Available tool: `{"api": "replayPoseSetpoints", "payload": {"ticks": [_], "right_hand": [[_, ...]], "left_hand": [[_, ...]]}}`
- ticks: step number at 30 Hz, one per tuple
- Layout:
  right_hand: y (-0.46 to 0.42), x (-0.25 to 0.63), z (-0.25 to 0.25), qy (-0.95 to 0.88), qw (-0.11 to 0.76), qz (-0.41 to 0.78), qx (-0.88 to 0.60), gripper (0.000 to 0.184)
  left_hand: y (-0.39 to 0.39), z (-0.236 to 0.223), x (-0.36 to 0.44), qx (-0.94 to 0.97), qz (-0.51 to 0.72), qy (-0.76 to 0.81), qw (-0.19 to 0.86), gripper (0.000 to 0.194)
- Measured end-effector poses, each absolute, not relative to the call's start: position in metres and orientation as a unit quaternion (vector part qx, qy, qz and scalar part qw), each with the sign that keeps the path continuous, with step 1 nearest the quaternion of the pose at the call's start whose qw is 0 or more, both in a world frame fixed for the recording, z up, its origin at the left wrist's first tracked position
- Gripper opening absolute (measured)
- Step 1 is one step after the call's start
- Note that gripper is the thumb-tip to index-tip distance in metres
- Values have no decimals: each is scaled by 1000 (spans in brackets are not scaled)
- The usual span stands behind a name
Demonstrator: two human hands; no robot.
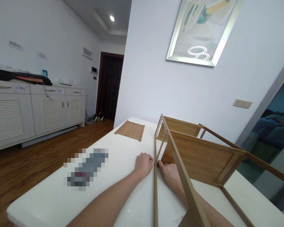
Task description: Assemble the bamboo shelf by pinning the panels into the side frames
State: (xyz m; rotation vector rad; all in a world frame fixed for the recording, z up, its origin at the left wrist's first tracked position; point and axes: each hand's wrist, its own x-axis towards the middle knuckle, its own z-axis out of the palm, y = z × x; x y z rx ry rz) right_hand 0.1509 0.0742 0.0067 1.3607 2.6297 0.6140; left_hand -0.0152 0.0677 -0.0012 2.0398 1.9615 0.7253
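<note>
A wooden shelf frame point(203, 154) lies on its side on the white table point(123, 201), with flat panels set between long thin legs. My left hand point(144, 164) is closed just left of the lower leg point(155, 186), its fingertips at a joint. Whatever those fingers pinch is too small or hidden to make out. On the inner side of the same leg, my right hand point(169, 173) grips the frame at that joint, its thumb and finger against the wood. The front leg partly covers my right forearm.
A loose wooden panel point(130, 130) lies flat at the table's far end. A pixelated dark object point(88, 168) rests near the left edge. Beyond the wood floor stands a white cabinet point(49, 110). A wall with a framed picture point(203, 31) rises behind the table.
</note>
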Motion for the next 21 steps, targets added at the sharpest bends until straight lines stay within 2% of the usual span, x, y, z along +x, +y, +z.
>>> {"api": "replayPoseSetpoints", "payload": {"ticks": [4, 14, 21], "right_hand": [[77, 153, 4, 870, 57, 204, 446, 27], [80, 153, -6, 868, 25, 200, 453, 22], [84, 152, -12, 866, 8, 196, 459, 26]], "left_hand": [[69, -4, -15, 701, 234, 666, 103, 35], [69, -4, -13, 718, 226, 651, 99, 29], [65, 1, -11, 720, 223, 650, 95, 29]]}}
